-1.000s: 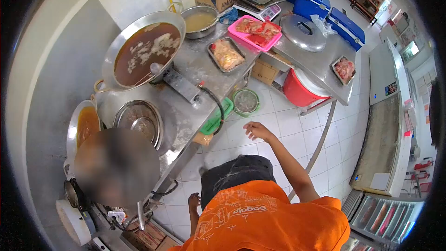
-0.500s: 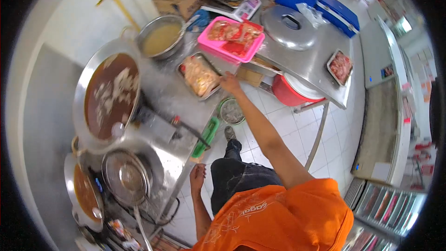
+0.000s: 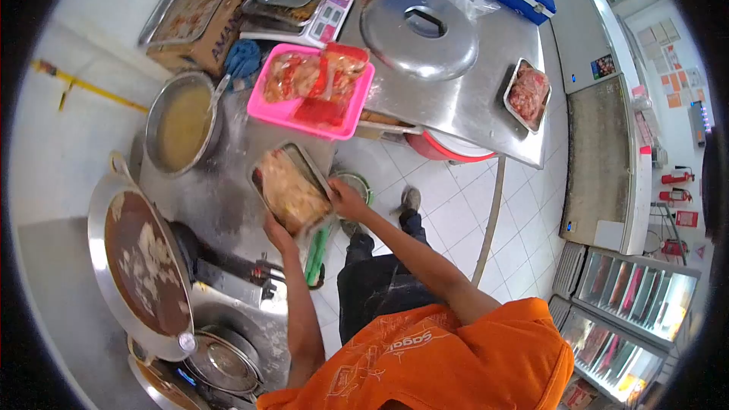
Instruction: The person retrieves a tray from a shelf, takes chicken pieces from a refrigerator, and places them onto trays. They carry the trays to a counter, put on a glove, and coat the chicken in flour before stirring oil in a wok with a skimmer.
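A steel tray of breaded pieces (image 3: 288, 188) lies on the steel counter (image 3: 228, 205), near its front edge. My left hand (image 3: 278, 234) grips the tray's near end. My right hand (image 3: 345, 199) grips the tray's right side. Just behind it stands a pink tray of red packed meat (image 3: 313, 89). A large wok of brown liquid (image 3: 140, 266) sits to the left, on a burner.
A pot of yellow broth (image 3: 184, 123) is at the back left. A big steel lid (image 3: 418, 23) and a small tray of raw meat (image 3: 527, 94) rest on the right counter. A red bucket (image 3: 448, 148) and a green crate (image 3: 317, 247) sit below, on the tiled floor.
The view has swung toward the tray. My right hand came from the tray's far corner to its right side, and my left hand rose from my hip to grip its near end.
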{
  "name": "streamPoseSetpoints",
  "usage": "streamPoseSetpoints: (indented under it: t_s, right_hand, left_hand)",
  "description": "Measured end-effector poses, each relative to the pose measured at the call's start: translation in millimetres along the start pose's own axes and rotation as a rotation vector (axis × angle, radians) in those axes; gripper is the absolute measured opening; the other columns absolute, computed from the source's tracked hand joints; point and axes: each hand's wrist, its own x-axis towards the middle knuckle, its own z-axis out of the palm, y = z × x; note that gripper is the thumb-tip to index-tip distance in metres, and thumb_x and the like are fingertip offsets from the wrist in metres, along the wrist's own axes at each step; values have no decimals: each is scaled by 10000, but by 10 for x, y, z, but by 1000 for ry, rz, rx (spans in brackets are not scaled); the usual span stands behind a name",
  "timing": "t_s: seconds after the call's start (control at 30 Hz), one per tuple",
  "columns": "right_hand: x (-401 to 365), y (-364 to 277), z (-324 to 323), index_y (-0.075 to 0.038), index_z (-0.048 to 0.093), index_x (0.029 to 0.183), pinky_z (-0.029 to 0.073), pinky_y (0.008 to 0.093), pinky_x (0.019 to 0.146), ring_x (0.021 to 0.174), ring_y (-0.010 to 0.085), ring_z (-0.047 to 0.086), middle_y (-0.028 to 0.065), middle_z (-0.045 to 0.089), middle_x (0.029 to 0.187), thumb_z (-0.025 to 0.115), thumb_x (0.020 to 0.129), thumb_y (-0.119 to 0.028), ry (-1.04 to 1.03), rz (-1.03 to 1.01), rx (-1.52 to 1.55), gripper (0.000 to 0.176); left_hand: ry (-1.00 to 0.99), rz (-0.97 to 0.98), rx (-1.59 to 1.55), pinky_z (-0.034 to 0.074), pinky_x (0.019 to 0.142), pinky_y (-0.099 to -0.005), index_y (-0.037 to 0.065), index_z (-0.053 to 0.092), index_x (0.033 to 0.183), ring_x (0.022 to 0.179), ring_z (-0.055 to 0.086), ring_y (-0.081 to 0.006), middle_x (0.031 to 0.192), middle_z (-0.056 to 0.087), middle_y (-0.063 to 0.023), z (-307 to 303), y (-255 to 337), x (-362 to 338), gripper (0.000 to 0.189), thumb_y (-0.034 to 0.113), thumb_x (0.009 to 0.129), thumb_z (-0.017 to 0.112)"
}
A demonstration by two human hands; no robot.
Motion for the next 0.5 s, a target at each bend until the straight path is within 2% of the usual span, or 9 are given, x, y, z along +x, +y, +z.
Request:
streamPoseSetpoints:
  t_s: [0.03,0.07,0.17,0.23,0.3,0.33,0.37,0.43,0.5]
  right_hand:
    - [-175,-4,-246,-39,466,1145,456,352,771,894,196,549,109,546,948,501,907,-141,-109,71,56,262]
    - [-407,13,-418,-38,466,1132,451,337,775,905,176,535,96,534,954,489,923,-146,-61,102,123,236]
    - [-1046,-89,-1205,-51,459,1108,441,284,772,914,129,505,57,520,968,451,960,-155,33,203,254,180]
    - [-1442,426,-1611,-64,449,1103,440,256,756,921,120,500,31,516,956,465,960,-182,110,263,229,186]
    - [-1461,205,-2243,-74,445,1114,443,243,735,907,98,504,13,517,953,470,958,-181,191,390,329,191]
    - [-1453,156,-2524,-75,445,1111,455,246,735,888,84,513,3,517,945,478,954,-191,239,483,345,198]
    - [-1430,312,-2701,-82,446,1111,473,259,743,865,87,523,3,512,941,481,946,-166,327,490,468,189]
    - [-1273,462,-3078,-86,451,1100,484,271,759,866,94,524,3,504,929,483,937,-143,450,496,469,176]
    - [-1146,864,-3366,-46,463,1071,436,275,763,853,123,487,41,502,955,471,912,-96,578,482,385,167]
  left_hand:
    - [86,14,80,361,931,-360,-79,525,1135,1071,475,-275,1162,481,-178,76,-200,-90,512,384,931,446]
    - [178,25,161,368,917,-346,-76,530,1122,1043,479,-254,1126,495,-160,159,-419,-198,486,365,933,455]
    - [233,-24,276,375,899,-354,-60,536,1100,1008,485,-251,1072,513,-142,952,-376,-828,431,332,927,488]
    - [-50,75,430,378,893,-378,-55,531,1071,990,498,-289,1030,528,-181,1382,-530,-1009,397,312,921,512]
    - [-294,235,591,377,899,-377,-54,521,1057,1003,501,-312,1024,530,-214,1837,-1041,-893,441,351,888,557]
    - [-326,110,627,384,893,-377,-50,529,1054,995,509,-318,1015,534,-209,2269,-1046,-867,461,369,869,577]
    - [-356,-16,665,391,887,-377,-45,538,1051,987,517,-324,1007,539,-204,2732,-1012,-851,481,387,849,597]
    - [-499,77,765,402,874,-398,-36,560,1019,966,529,-349,1003,558,-189,3456,-1036,-816,498,413,815,627]
    - [-553,196,779,416,861,-371,-14,587,988,1006,550,-273,1022,588,-168,3975,-1212,-698,427,396,869,583]
